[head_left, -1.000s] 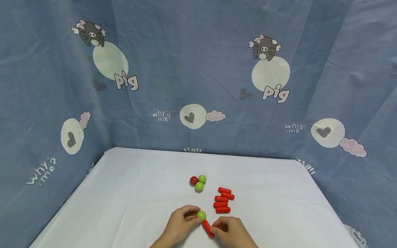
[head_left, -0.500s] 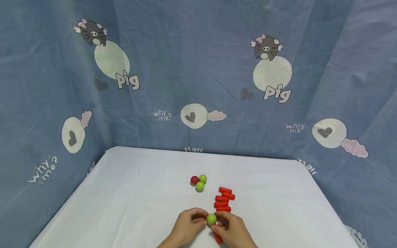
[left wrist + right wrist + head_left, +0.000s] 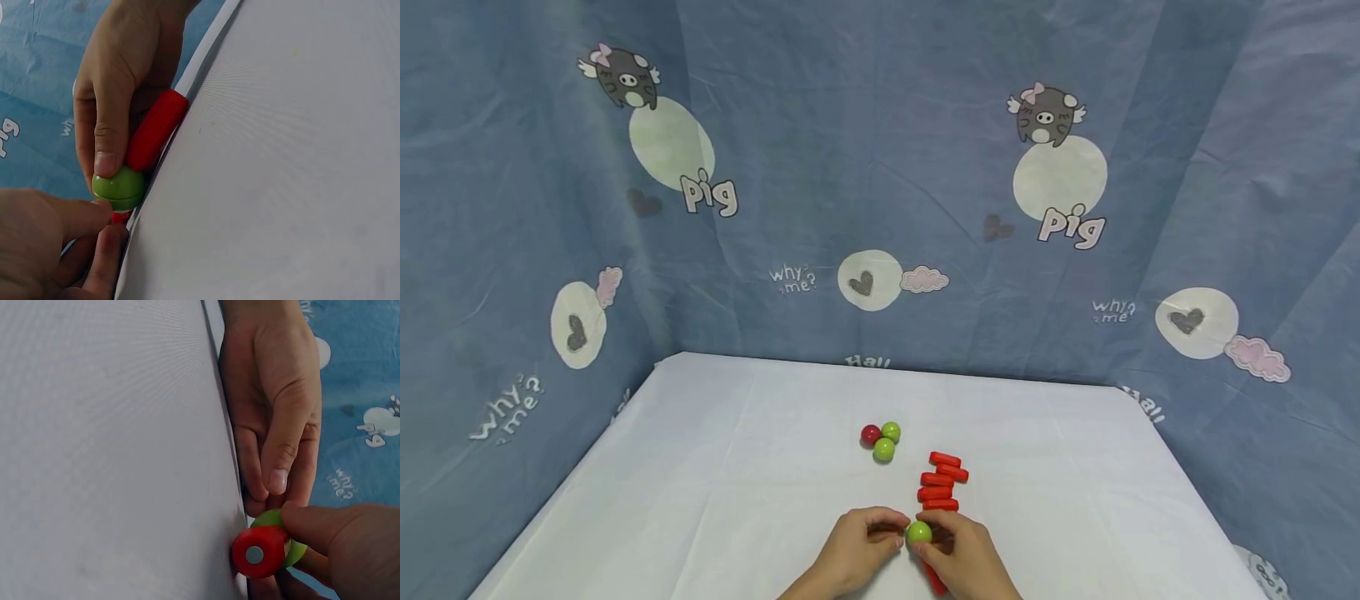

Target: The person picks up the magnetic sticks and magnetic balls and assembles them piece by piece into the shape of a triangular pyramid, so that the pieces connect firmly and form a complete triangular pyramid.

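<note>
Green ball [image 3: 919, 532]: near edge of white-covered worktop [image 3: 737, 467], held between both hands, joined to the end of a red cylinder [image 3: 934, 577]

Left hand [image 3: 857, 554]: fingers curled, fingertips pinching the green ball from its left side

Right hand [image 3: 964, 557]: fingers curled round the red cylinder, thumb on the ball; wrist view shows the cylinder's round end face with a small metal disc at centre

Red cylinders, stack of 5 [image 3: 943, 482]: lying flat in a column just beyond the hands, touching one another

Ball cluster: 1 red ball [image 3: 870, 434], 2 green balls [image 3: 886, 442], touching, farther back toward mid-worktop

Backdrop: blue cartoon-pig cloth [image 3: 880, 183] on 3 sides
</note>
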`<state>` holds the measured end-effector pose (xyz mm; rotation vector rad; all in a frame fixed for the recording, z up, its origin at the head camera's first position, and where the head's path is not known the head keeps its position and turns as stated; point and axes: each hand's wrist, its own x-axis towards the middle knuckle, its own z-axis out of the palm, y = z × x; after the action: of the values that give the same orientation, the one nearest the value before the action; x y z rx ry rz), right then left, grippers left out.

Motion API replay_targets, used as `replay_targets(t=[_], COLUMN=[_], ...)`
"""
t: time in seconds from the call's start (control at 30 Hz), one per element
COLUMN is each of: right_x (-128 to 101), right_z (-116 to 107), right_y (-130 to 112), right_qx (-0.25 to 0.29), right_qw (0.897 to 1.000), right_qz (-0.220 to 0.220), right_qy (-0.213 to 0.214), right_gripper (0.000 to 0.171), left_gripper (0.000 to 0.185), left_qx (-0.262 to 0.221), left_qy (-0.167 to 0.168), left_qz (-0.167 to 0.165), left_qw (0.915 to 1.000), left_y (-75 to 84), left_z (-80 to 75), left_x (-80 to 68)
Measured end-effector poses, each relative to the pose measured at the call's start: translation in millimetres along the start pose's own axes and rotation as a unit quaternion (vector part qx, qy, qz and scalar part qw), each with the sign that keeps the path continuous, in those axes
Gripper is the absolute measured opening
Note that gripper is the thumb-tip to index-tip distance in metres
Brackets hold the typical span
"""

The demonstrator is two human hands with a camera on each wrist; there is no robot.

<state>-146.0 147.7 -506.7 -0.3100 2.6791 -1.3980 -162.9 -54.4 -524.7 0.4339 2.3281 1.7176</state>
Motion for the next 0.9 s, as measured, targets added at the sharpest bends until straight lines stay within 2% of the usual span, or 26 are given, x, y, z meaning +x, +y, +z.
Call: replay_targets(t=[0.23,0.6,0.9], right_x=[-0.1,0.9,-1.9], right_z=[-0.4,-6.4,-16.6], right_y=[-1.2,9.4,14.4], right_qx=[-0.008,-0.006,-0.004], right_qw=[1.000,0.999,0.998], right_qz=[0.011,0.042,0.065], right_qy=[0.001,0.001,0.003], right_gripper=[0.036,0.033,0.032], left_gripper=[0.022,0.027,0.032], left_qx=[0.004,0.022,0.034], left_qy=[0.007,0.022,0.046], left_qz=[-0.001,-0.007,0.016], left_qw=[1.0000,0.9995,0.9982], left_y=[-0.8,-1.0,-0.3], left_z=[0.4,8.1,17.3], left_x=[1.9,16.3,27.6])
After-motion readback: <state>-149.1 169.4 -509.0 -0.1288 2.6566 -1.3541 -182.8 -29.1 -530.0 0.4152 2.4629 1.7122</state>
